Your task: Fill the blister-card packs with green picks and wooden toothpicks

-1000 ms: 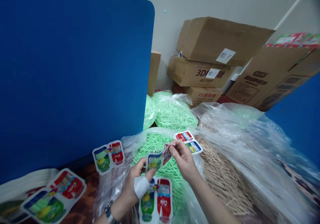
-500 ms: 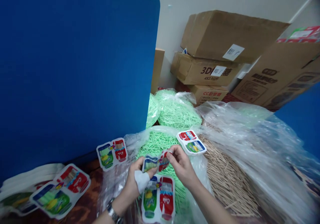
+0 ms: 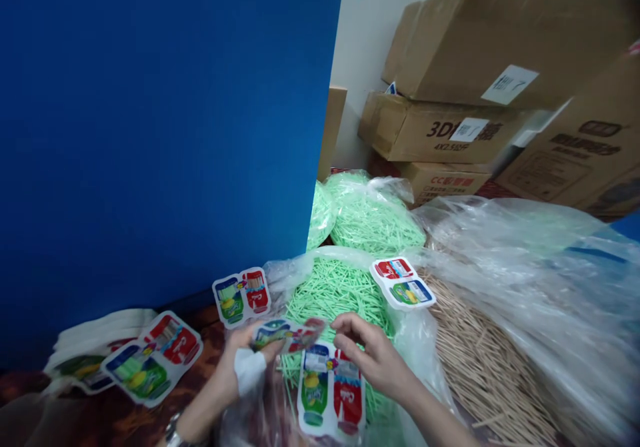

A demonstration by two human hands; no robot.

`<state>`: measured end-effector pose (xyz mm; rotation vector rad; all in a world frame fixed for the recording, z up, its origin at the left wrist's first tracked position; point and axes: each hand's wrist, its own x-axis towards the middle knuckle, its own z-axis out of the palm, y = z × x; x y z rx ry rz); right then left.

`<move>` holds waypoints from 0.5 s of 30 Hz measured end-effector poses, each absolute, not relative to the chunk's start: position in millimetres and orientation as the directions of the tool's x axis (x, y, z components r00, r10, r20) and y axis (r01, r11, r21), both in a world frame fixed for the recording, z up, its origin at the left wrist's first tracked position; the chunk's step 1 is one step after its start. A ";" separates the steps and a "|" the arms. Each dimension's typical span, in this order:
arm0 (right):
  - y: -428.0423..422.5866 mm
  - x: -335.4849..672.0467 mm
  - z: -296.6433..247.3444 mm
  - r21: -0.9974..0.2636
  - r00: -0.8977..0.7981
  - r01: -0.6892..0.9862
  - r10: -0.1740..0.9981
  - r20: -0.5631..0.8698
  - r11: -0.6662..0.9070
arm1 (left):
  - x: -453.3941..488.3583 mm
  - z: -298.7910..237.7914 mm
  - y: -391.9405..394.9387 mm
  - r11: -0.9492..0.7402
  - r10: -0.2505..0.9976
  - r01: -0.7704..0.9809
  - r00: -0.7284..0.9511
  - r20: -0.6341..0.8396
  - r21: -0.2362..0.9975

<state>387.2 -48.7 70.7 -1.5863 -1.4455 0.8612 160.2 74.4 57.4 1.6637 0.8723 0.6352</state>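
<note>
My left hand, with a white wrapping at the thumb base, grips a small clear-and-printed candy packet tilted above the green sticks. My right hand is just right of that packet, its fingers bent and apart with nothing visible between them. Below both hands lies a double candy tray with a green Sprite-style half and a red Cola half. Under it are loose green candy sticks in an opened clear bag. Another double tray lies at the far edge of these sticks.
Further double trays and a stack of trays lie to the left, by a blue panel. Brown sticks fill an open plastic bag on the right. Behind are tied bags of green sticks and cardboard boxes.
My left hand has moved left and tilted the packet flatter. My right hand has come off the packet's right end and dropped slightly. The view has shifted, moving the scene rightward.
</note>
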 end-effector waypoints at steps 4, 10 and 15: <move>-53.3 392.0 51.2 -0.450 0.081 0.887 0.995 -0.063 -0.101 | 131.4 36.5 101.5 -0.042 0.911 0.231 0.409 -0.058 0.972; -55.2 388.7 25.2 0.075 0.133 0.990 0.972 -0.193 -0.120 | 120.1 -7.6 134.9 0.007 0.962 0.257 0.262 -0.076 0.966; -54.7 393.1 21.4 -0.008 0.123 0.992 0.968 -0.217 -0.128 | 119.9 -14.7 147.1 -0.250 0.968 0.675 0.182 0.171 0.694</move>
